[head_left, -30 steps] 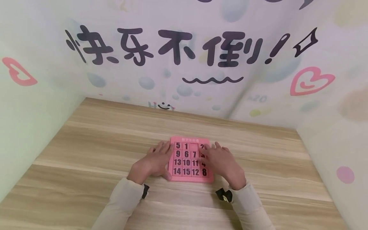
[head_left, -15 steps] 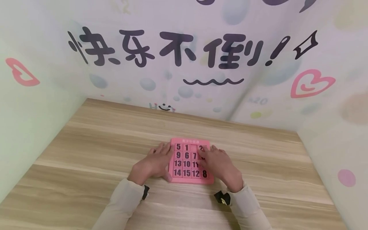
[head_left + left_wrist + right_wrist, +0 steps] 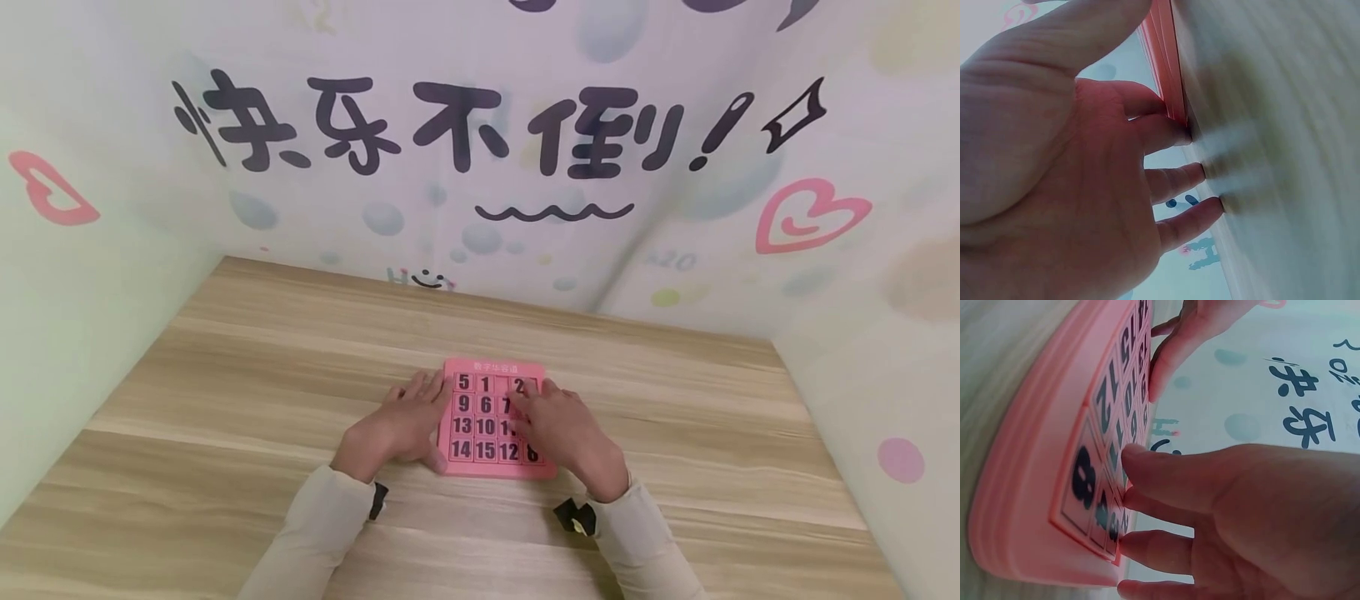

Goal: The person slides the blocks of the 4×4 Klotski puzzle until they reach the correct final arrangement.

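Observation:
A pink number sliding puzzle lies flat on the wooden table. My left hand rests along its left side, thumb by the near corner; in the left wrist view, the fingertips touch the tabletop and the puzzle's edge. My right hand reaches over the right columns, fingers extended, with fingertips at the tile numbered 2 in the top row. A narrow gap shows between that tile and the tile numbered 1. The right hand covers several right-column tiles in the head view; the tile numbered 8 shows in the right wrist view.
The wood-grain table meets a printed wall sheet with dark characters at the back. Pale side walls stand at left and right. A black bow is on the right sleeve's cuff.
My right hand has shifted a little left, and the tile numbered 2 has slid left, narrowing the gap in the top row. The left hand stays in place.

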### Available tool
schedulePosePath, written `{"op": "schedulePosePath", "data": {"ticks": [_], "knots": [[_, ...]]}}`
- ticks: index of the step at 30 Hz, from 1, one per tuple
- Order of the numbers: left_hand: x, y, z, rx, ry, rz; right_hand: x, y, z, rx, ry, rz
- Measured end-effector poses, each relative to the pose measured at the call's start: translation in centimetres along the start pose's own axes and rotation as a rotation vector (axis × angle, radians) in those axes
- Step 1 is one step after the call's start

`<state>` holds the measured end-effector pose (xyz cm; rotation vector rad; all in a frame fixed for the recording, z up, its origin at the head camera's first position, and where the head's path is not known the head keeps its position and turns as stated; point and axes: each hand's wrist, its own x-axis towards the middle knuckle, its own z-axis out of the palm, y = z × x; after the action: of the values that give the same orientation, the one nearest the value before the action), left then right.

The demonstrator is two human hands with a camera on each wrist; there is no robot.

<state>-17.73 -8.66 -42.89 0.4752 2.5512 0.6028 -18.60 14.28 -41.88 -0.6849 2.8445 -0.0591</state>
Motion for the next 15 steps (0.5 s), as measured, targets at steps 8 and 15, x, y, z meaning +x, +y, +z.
{"op": "schedulePosePath", "data": {"ticks": [8,15], "knots": [[-0.03,0.02,0.15,-0.007,0.004,-0.002,0.06,-0.11,0.34,0.042,0.018,0.001],[0.0,0.03,0.07,-0.005,-0.004,0.0,0.35,-0.22,0.72,0.046,0.057,-0.023]]}}
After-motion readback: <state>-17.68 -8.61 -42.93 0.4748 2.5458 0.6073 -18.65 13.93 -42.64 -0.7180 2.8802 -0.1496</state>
